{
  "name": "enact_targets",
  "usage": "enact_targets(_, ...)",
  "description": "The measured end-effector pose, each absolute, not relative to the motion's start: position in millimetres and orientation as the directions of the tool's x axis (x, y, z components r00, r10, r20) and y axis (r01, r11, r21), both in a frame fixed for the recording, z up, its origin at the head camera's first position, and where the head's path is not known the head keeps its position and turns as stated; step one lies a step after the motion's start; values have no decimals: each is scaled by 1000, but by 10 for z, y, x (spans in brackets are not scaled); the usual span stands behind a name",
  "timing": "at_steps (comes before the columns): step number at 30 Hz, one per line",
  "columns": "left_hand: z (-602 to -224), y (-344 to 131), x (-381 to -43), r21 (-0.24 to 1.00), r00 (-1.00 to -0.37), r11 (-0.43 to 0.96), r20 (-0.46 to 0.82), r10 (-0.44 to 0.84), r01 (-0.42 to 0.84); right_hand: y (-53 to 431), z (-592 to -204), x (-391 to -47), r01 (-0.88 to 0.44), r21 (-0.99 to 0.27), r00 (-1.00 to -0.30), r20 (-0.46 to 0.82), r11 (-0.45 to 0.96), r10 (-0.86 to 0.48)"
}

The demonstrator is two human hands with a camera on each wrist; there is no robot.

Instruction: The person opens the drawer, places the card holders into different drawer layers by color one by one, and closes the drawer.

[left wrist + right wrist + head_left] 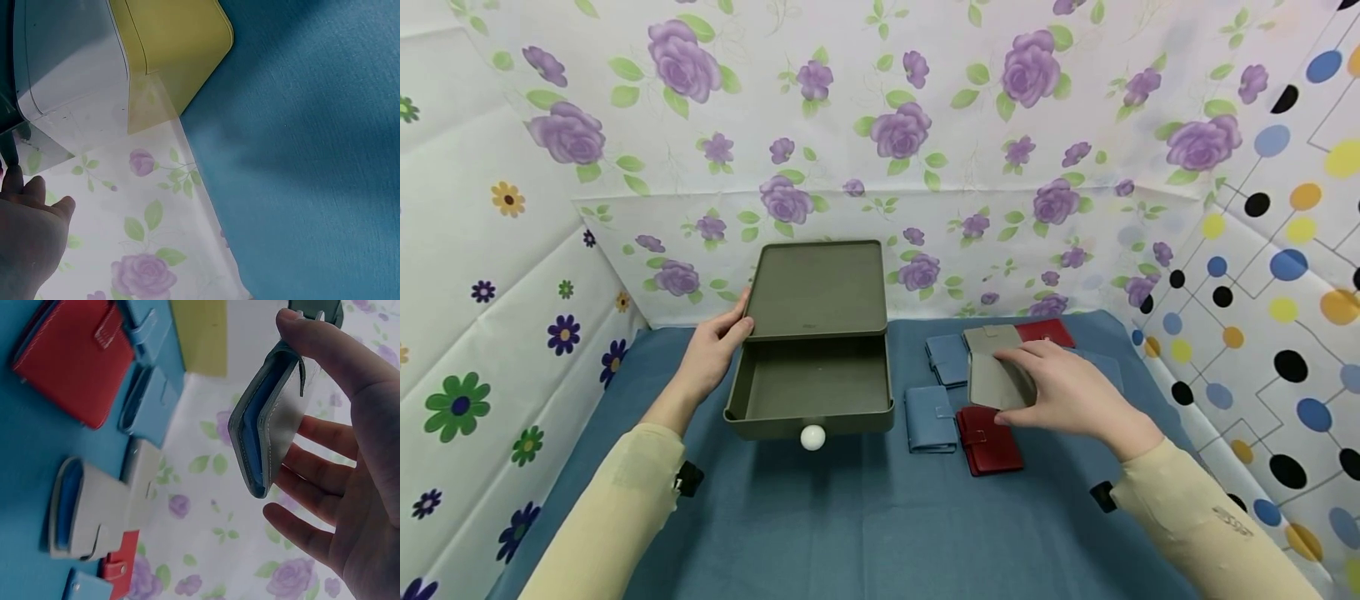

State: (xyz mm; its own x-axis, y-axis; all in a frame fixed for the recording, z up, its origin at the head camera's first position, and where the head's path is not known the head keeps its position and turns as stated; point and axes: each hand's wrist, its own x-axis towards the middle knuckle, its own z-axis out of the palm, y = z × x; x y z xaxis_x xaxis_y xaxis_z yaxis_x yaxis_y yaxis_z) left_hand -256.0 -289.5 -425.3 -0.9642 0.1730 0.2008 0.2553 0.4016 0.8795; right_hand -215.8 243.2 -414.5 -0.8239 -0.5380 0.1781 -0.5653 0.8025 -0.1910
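An olive-green drawer box [818, 292] stands left of centre with its drawer [808, 427] pulled out, a white round knob on its front. My left hand [713, 346] grips the box's left side, thumb at the lid's edge. Between the thumb and fingers of my right hand [1063, 387], I hold a grey wallet [275, 419], its blue inside showing at the edge in the right wrist view. Below that hand lies a red wallet [990, 442]. A light-blue wallet [931, 419] lies left of the red one.
Behind the right hand are another grey wallet [988, 336], a second red wallet [1047, 332] and a blue wallet [947, 358]. Patterned cloth walls [850, 125] enclose the blue tabletop [842, 525] at the back and both sides.
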Motion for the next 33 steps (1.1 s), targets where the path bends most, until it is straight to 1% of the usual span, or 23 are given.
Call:
enact_targets(14,-4251,-2891,-2556,874,-963,408,210,170,263,2197,-3991,-2199,-607,-226,-793,231,762,-564)
enact_targets(21,-4246,-2899,-2554,876,-964,408,203,172,257,2090,-3875,-2220,-604,-217,-795,223,767,-564)
enact_targets(29,-4251,-2898,-2557,880,-965,403,199,168,252,1972,-3749,-2224,-632,-202,-773,231,748,-590)
enact_targets(33,-4249,-2898,-2560,879,-966,405,200,164,251,1914,-3691,-2221,-630,-203,-776,218,750,-592)
